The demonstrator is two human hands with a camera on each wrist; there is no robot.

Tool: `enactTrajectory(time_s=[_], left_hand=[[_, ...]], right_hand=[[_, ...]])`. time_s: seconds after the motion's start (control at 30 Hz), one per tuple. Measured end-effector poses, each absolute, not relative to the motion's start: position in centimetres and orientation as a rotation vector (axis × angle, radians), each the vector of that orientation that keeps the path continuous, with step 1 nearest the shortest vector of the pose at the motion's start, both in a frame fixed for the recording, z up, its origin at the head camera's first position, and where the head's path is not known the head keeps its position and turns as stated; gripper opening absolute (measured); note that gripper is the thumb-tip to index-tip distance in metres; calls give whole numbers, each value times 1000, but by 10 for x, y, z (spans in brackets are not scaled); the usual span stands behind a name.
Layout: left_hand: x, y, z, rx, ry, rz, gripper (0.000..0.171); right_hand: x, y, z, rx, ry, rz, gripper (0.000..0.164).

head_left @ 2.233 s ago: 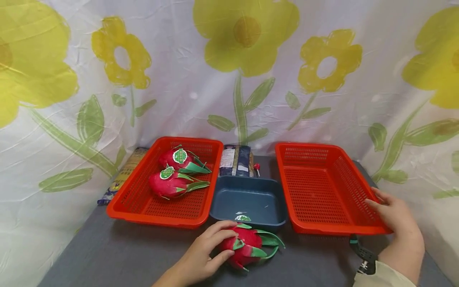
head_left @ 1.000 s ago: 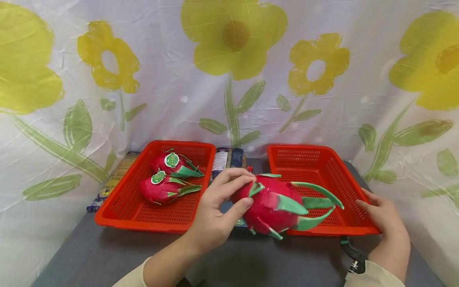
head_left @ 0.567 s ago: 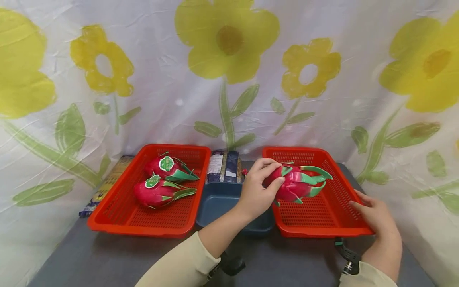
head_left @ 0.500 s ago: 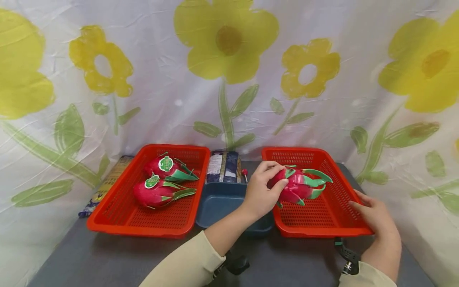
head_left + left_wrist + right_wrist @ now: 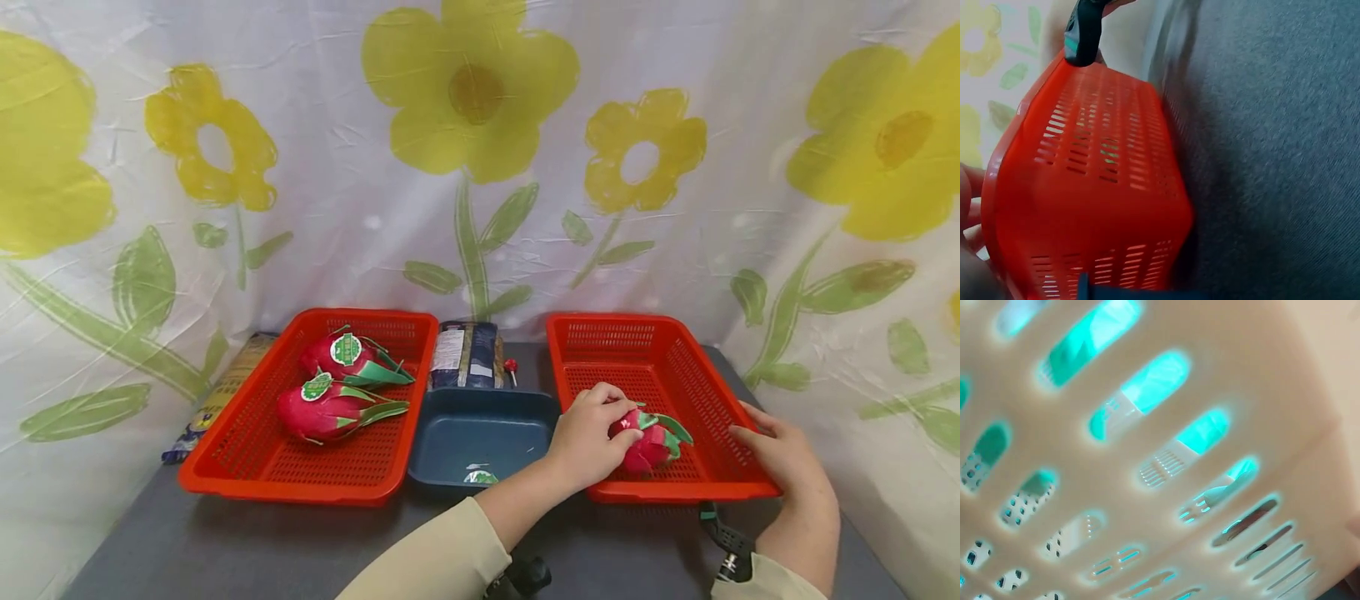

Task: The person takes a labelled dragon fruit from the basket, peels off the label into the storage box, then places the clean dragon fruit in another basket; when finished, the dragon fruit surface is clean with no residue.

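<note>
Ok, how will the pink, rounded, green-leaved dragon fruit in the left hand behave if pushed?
The dragon fruit probably rolls sideways, given its rounded body. Its curved green leaves look thin, so may flex. The red perforated plastic basket around it has raised walls, likely containing it.

Setting reads as a small staged tabletop station, filming or test type; building type cannot be told. Evidence, positions relative to the blue tub point(image 5: 483, 437): creased white cloth point(image 5: 322, 267) with yellow flowers hangs behind and continues along both sides; grey fabric-textured tabletop point(image 5: 285, 550) lies beneath; a red basket point(image 5: 277, 489) stands to its left, a second red basket point(image 5: 697, 490) to its right. Black wrist-worn gear point(image 5: 733, 546) shows in front, to the right.
</note>
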State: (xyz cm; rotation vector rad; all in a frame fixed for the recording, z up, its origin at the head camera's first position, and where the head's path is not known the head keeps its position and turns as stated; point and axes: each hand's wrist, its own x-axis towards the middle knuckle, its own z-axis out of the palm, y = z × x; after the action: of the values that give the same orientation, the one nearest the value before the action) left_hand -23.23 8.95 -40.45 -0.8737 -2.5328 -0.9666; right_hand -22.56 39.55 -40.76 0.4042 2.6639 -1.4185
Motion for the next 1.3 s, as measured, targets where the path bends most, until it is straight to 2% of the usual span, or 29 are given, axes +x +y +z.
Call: enactTrajectory(time_s=[0.43,0.6,0.87,1.0,1.3], left_hand=[[-224,79,-402,-1017,-2720,-533,40],[-223,61,-393,-1062,-2642,-704,41],[-215,12,-363,-1229,-2152,-1064,27],[-206,-10,-353,-1205,-2015,-1132,23],[-197,-62,-347,-1009,-1907,-1234,26]], right_hand=[[-228,394,-408,384,2629,-1482,71],[-228,396,-410,386,2633,-1481,71],[-228,397,-408,403,2615,-1500,73],[-228,398,-408,409,2609,-1488,73],[-228,399,-407,426,2605,-1453,73]])
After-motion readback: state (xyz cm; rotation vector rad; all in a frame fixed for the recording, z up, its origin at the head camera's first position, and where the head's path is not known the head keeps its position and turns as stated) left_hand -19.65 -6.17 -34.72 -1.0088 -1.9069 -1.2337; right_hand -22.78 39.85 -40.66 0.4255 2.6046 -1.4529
